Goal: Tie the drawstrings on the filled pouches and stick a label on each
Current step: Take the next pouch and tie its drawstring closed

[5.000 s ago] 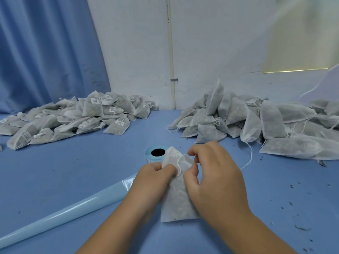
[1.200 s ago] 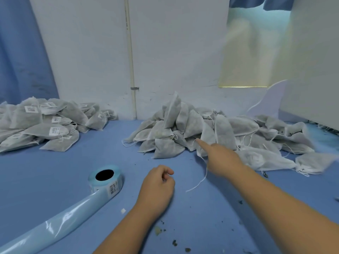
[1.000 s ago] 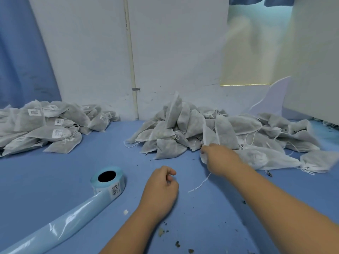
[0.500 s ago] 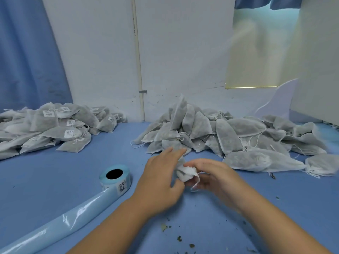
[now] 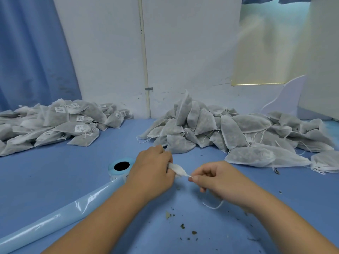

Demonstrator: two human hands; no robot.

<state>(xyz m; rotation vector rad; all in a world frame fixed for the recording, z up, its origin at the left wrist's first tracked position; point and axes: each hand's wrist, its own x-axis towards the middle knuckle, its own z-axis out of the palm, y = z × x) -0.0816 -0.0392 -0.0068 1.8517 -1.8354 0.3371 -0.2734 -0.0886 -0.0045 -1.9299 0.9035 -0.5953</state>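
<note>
Head view: the left hand (image 5: 152, 171) is curled round a filled pouch (image 5: 177, 168), hiding all but its gathered white neck. The right hand (image 5: 218, 178), a little apart from it, pinches the drawstring (image 5: 212, 206) at the neck's tip, and the loose end trails under that wrist. Both are low over the blue table (image 5: 55, 171). Just left of the left hand stands the label roll (image 5: 119, 167), its glossy backing strip (image 5: 55, 219) running toward the near left corner. A heap of unlabelled pouches (image 5: 220, 129) lies behind the hands and a labelled heap (image 5: 55, 123) far left. Dark crumbs (image 5: 183, 226) dot the near table. Half a second ago the hands met over the pouch top; now the right has drawn away and the neck is pulled narrow.
</note>
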